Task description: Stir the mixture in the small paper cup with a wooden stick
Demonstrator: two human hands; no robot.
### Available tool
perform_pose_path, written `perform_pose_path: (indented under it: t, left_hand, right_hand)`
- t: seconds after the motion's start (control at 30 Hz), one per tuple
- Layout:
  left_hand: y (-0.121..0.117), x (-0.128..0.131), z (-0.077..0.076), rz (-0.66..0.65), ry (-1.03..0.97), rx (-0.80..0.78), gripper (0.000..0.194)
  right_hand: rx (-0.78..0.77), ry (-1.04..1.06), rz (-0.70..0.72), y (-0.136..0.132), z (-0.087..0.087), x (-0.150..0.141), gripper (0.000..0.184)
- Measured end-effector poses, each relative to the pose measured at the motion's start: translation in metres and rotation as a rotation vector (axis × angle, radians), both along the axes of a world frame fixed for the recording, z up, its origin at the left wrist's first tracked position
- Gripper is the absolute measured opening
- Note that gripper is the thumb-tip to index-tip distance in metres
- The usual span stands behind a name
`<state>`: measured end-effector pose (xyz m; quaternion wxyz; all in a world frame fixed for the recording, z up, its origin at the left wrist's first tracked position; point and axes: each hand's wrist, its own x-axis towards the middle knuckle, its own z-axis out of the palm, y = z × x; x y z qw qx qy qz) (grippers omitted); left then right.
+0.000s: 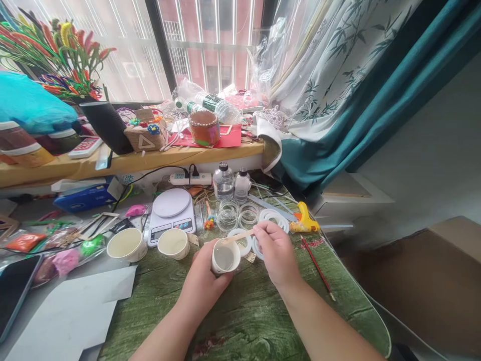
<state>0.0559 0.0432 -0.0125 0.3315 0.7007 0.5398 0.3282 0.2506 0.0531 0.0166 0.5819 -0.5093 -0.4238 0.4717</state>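
Note:
My left hand (205, 281) is wrapped round a white paper cup (226, 256) with a cloudy, greyish liquid in it. Between the fingertips of my right hand (276, 250) is a flat wooden stick (239, 235), its far end over or in the cup's mouth. Left of that cup stand a second paper cup (173, 243) and a larger one (127, 244). Behind my hands lie clear rings (227, 214) and white ring-shaped moulds (275, 218). Two clear bottles with black caps (223, 181) stand further back.
A white kitchen scale (172, 210) stands behind the cups. On the right are a yellow glue gun (305, 218) and a red pencil (317, 268). White paper sheets (75, 311) and a phone (17, 291) lie at left. A cluttered window ledge (158, 153) runs along the back.

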Motion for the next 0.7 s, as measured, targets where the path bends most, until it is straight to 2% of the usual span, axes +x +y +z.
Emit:
perform_pose_path:
  t: [0.23, 0.43, 0.53, 0.7]
  left_hand:
    - [0.0009, -0.0008, -0.0007, -0.009, 0.002, 0.014, 0.051]
    - [0.0008, -0.0015, -0.0042, -0.012, -0.012, 0.004, 0.054]
    - [0.0012, -0.0014, -0.0038, -0.017, -0.035, 0.011, 0.053]
    - [0.0027, -0.0013, -0.0008, -0.04, -0.096, 0.034, 0.05]
  right_hand:
    - [0.03, 0.059, -0.042, -0.0006, -0.0026, -0.0005, 0.029]
    - [0.053, -0.021, -0.031, -0.0017, -0.0001, 0.0006, 0.03]
    - [0.12, -0.179, -0.003, -0.004, 0.0037, -0.0007, 0.029]
    - [0.318, -0.632, 0.112, -0.0071, 0.0062, -0.0092, 0.025]
